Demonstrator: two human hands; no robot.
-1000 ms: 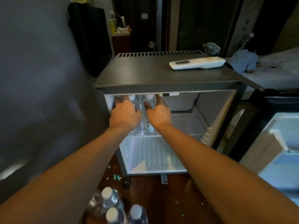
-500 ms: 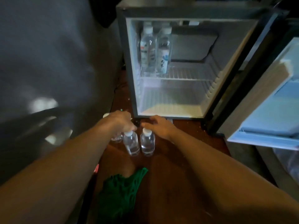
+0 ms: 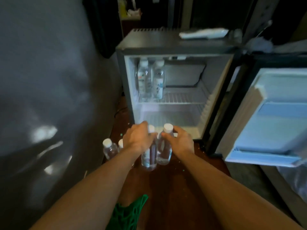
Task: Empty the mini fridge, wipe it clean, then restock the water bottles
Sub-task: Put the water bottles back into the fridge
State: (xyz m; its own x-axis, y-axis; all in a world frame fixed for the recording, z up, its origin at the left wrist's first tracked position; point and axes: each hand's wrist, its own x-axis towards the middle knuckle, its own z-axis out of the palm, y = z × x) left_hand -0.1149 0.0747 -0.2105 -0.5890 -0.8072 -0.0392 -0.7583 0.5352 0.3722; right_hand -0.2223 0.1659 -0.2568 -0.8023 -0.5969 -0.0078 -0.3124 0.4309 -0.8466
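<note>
Two water bottles (image 3: 150,80) stand upright on the mini fridge (image 3: 176,47) wire shelf, left side. Each hand grips one bottle before the open door: left hand (image 3: 137,138) and right hand (image 3: 180,141). Two more bottles (image 3: 110,147) stand on the floor.

Mini fridge (image 3: 174,47): dark grey casing, white interior, white wire shelf (image 3: 182,97). Fridge door (image 3: 274,117): white and pale blue inner lining. Water bottles in the fridge (image 3: 150,80): clear, white caps, white labels with red and blue-green marks. Held bottles (image 3: 156,151): clear, white caps. Floor (image 3: 179,188): dark reddish-brown wood with scattered green specks. Cloth (image 3: 126,214): green, net-like pattern. Remote control (image 3: 202,33): white.
</note>
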